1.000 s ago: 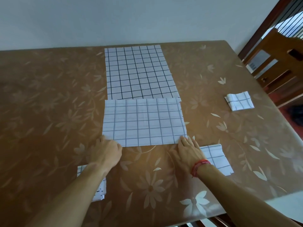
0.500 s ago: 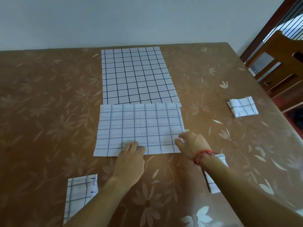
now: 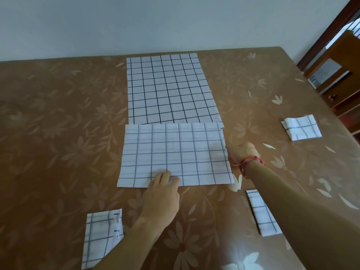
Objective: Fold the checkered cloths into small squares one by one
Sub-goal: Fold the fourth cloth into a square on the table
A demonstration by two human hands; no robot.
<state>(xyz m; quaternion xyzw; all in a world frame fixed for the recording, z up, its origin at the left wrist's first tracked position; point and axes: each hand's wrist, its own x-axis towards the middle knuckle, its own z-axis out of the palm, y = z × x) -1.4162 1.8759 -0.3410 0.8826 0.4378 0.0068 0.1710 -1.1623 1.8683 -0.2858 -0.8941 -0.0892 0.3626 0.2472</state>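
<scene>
The left hand [image 3: 163, 191] lies flat, with its straight fingers pressing the near edge of the white rectangular cloth with pale grey checks [image 3: 175, 152], which is spread between the two hands on the brown flower-patterned surface [image 3: 58, 133]. The right hand [image 3: 243, 152], with a red string bracelet [image 3: 251, 162] at its wrist, sits curled against that cloth's right edge. It is blurred, so I cannot tell whether it pinches the edge. Beyond both hands lies a larger white flat cloth with black checks [image 3: 167, 88], its near edge touching the pale one. One small folded checked square [image 3: 103, 238] lies beside the left forearm, a second folded square [image 3: 261, 211] is partly under the right forearm, and a third folded square [image 3: 301, 127] lies well right of the right hand.
</scene>
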